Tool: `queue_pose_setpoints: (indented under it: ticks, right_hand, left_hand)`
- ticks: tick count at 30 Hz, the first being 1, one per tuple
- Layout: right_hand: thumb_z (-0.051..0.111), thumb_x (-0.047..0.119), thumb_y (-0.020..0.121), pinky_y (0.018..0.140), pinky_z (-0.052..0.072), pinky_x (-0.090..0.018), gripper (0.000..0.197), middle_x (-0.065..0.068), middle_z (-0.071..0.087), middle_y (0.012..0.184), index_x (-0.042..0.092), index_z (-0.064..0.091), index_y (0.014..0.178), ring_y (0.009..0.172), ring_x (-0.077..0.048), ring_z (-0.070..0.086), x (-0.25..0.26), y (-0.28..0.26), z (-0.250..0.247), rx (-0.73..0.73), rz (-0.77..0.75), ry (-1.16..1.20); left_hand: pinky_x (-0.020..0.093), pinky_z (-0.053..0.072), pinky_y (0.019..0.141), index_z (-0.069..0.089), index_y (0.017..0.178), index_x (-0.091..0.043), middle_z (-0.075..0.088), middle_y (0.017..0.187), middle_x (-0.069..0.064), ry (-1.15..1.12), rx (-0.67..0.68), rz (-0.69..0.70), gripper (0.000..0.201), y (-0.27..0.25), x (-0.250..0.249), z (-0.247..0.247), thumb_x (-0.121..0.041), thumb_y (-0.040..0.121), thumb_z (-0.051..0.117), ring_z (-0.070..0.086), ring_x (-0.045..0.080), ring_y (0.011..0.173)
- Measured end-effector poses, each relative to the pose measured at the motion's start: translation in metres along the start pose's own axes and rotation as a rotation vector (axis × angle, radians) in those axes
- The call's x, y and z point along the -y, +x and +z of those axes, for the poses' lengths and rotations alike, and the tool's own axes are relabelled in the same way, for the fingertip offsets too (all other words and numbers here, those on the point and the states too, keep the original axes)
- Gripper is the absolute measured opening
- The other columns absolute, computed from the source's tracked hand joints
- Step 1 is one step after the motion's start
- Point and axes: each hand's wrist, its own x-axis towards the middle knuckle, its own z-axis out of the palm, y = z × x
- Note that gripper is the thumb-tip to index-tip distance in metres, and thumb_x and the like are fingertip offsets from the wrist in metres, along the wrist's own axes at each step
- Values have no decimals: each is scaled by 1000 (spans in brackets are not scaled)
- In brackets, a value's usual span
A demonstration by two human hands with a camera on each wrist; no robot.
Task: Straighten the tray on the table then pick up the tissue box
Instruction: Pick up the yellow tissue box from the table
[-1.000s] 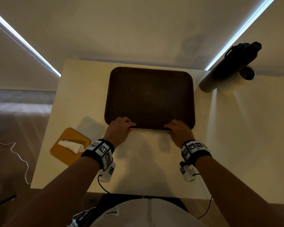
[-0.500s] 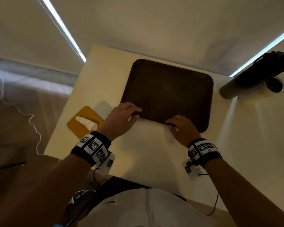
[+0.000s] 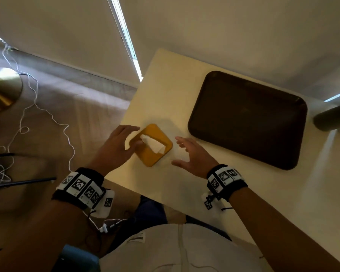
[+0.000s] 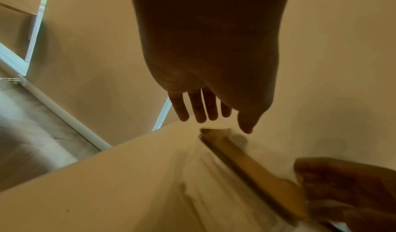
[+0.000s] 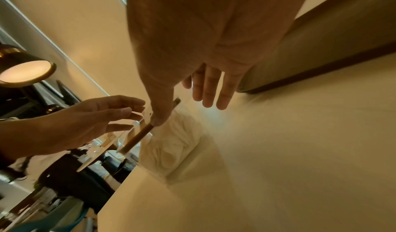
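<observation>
Both hands were spread open, holding nothing: left hand and right hand flanked the tissue box near the worktop corner; tray lay apart.

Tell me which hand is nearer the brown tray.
The right hand: it hovers between the yellow tissue box and the tray; the left hand is beyond the box.

Tissue box on table, left of tray, between both hands.
</observation>
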Motion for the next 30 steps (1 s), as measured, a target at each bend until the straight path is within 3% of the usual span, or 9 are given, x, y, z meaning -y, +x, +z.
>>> queue_pose_setpoints:
  ticks: [2,5,7,10,15,20,25,28,30]
  right_hand:
    - [78,47,73,105,42,-37,93,0,42,142,25,26,147,124,-10,43,9,11,12,-3,72,65]
    - [84,49,63,108,39,-43,107,2,38,146,28,22,148,128,-12,40,17,21,27,-10,167,143]
    - [87,49,58,108,39,-46,114,2,36,147,30,20,148,130,-14,39,19,24,35,-18,213,157]
    - [89,48,56,107,39,-49,115,1,37,146,30,21,147,129,-16,39,23,26,42,-59,246,171]
    - [90,45,54,104,42,-49,107,1,45,140,29,31,142,123,-15,45,33,28,44,-106,273,193]
    - [91,43,54,104,43,-45,104,1,49,136,26,35,140,119,-14,48,40,34,29,-130,272,195]
    - [92,39,55,102,44,-42,102,1,51,131,23,36,139,115,-13,49,40,70,-17,-150,245,150]
    - [92,35,56,99,41,-30,102,0,52,132,19,37,140,113,-9,47,37,101,-57,-185,228,132]
    - [92,34,57,98,39,-28,102,-3,51,135,17,37,141,116,-14,48,34,125,-84,-211,212,77]
  left_hand:
    - [44,50,100,46,141,-21,50,137,7,-16,112,30,70,6,19,0,-65,87,50,52,21,121]
    - [40,49,101,31,151,-23,40,148,6,-104,305,-30,104,14,40,0,-85,70,51,49,19,126]
    - [37,48,103,23,155,-25,37,152,4,-173,426,-26,115,18,49,-2,-84,64,61,48,16,126]
    - [33,47,105,19,155,-27,37,152,3,-206,526,34,112,23,55,-3,-65,67,76,46,14,128]
    - [29,47,103,25,153,-25,44,147,5,-176,486,107,98,30,59,0,-46,75,80,46,9,122]
    - [17,42,97,29,153,-25,46,148,3,-195,488,123,95,47,57,-6,-43,76,81,49,8,121]
    - [29,52,98,34,150,-20,51,145,7,-194,457,166,95,104,44,-22,-43,73,83,58,18,119]
    - [32,54,97,35,150,-21,54,143,8,-205,439,148,96,156,33,-32,-41,70,86,62,20,116]
    - [35,55,96,35,150,-21,55,142,9,-203,431,142,98,191,27,-37,-42,69,86,63,21,117]
